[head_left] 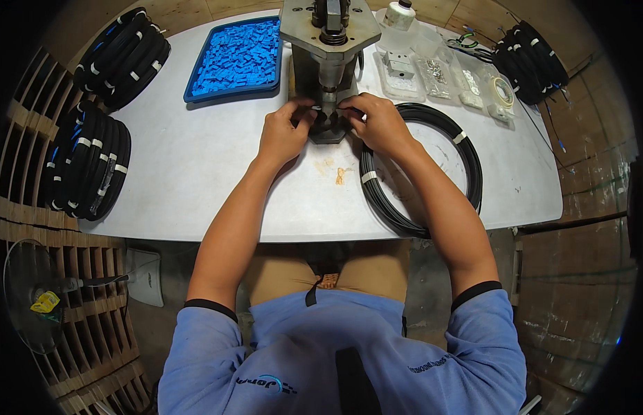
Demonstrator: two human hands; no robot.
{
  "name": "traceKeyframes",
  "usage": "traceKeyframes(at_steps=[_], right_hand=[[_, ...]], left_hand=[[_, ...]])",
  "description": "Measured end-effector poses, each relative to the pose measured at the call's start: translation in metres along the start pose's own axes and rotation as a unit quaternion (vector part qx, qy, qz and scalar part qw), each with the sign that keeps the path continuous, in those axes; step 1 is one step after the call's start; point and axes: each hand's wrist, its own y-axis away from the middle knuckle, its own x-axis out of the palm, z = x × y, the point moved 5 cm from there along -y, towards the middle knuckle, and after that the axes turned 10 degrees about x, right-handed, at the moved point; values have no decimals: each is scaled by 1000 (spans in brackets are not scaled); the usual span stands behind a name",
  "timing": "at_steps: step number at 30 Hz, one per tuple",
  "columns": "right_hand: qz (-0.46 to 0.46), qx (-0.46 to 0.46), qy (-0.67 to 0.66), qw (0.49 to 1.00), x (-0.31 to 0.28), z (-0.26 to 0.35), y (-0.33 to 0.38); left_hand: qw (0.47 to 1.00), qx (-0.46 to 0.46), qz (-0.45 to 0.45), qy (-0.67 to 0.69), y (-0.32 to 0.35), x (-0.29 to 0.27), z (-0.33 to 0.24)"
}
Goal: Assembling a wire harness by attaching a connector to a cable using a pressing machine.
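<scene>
Both my hands are at the lower jaws of a metal bench press (330, 47), one on either side of its ram. My left hand (287, 131) has thumb and forefinger pinched at the left of the jaws, with a tiny pale bit at the fingertips. From the right, my right hand (380, 126) pinches towards the same spot, its fingers curled. What either pinch holds is too small and dark to name. Below my right hand and forearm lies a coil of black cable (471, 162), bound with white tape; the forearm crosses over it.
A blue tray (190, 95) full of small blue plastic parts stands left of the press. Taped black cable coils (89, 162) are stacked at the left edge, more coils (532, 62) at the back right. Bags of small parts (434, 76), a white bottle (400, 14) and scissors (467, 41) lie behind right.
</scene>
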Motion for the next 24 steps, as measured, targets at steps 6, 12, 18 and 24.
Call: traceKeyframes(at_steps=[6,12,18,24], right_hand=[[3,1,3,1000,0,-1,-1],[0,3,2,1000,0,-1,-1],[-11,0,3,1000,0,-1,-1],[-16,2,3,1000,0,0,0]], left_hand=[[1000,1,3,-14,0,0,-1],[1000,10,-2,0,0,0,1],[1000,3,9,-12,0,0,-2],[1000,1,-1,3,0,0,-1]])
